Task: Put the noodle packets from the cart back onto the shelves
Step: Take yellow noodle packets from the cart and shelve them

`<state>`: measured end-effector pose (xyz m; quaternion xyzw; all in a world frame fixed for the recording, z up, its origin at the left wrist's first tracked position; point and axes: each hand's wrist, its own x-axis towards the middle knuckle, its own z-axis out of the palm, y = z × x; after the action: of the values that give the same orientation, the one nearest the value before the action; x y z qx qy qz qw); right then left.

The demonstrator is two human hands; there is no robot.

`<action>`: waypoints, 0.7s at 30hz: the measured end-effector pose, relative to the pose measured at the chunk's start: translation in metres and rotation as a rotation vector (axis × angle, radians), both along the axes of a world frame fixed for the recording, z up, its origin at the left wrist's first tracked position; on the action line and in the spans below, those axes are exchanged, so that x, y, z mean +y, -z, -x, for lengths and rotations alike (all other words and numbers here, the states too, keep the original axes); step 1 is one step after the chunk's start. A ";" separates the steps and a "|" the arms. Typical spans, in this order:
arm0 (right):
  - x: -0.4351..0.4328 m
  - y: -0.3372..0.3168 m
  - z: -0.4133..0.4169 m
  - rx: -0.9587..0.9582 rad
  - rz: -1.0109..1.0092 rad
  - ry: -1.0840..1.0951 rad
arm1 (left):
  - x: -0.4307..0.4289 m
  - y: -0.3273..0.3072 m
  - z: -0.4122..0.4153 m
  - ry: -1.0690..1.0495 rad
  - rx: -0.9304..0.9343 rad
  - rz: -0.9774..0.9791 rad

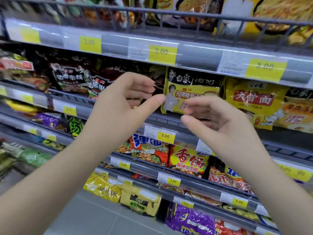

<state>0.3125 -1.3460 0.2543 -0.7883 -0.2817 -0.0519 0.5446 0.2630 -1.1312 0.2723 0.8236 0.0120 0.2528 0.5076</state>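
Noodle packets fill a tall run of grey metal shelves that slants across the whole view, tier over tier, from the far top down to the near bottom right. A floor of pale grey tiles shows at the bottom left. Each shelf has a low barred rail along its front, and below it a clear strip carrying white and yellow price labels, most of them reading 3.00.

Both bare forearms reach up in front of the middle tier. The left hand has a loose, released grip, with its fingers gently curled and the thumb stretched to the right. The thumb tip lies at the left edge of a yellow and black packet standing upright on that tier, but contact cannot be told. The right hand is also released, palm turned left and fingers half bent just in front of the same packet's lower part, grasping nothing.

The packets are flat, crinkled, glossy plastic pillows in yellow, red, black, purple and green.
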 end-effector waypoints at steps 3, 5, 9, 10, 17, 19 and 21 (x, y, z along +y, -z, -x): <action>0.023 -0.038 0.029 0.044 -0.127 -0.163 | 0.012 -0.030 0.047 -0.027 -0.005 0.038; 0.039 -0.073 0.046 0.046 -0.196 -0.248 | 0.024 -0.056 0.079 -0.081 -0.029 0.061; 0.069 -0.136 0.079 -0.013 -0.231 -0.413 | 0.047 -0.110 0.145 -0.189 -0.075 0.056; 0.077 -0.148 0.088 -0.027 -0.240 -0.457 | 0.052 -0.121 0.163 -0.210 -0.087 0.042; 0.139 -0.174 0.145 -0.031 -0.301 -0.714 | 0.086 -0.153 0.260 -0.352 -0.203 0.001; 0.161 -0.177 0.158 -0.013 -0.317 -0.741 | 0.102 -0.155 0.280 -0.378 -0.203 -0.010; 0.186 -0.182 0.173 0.000 -0.326 -0.764 | 0.121 -0.156 0.298 -0.404 -0.219 -0.009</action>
<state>0.1398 -1.1599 0.4364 -0.5303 -0.5422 0.1100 0.6424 -0.0345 -1.0103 0.4285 0.7746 0.1202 0.4370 0.4412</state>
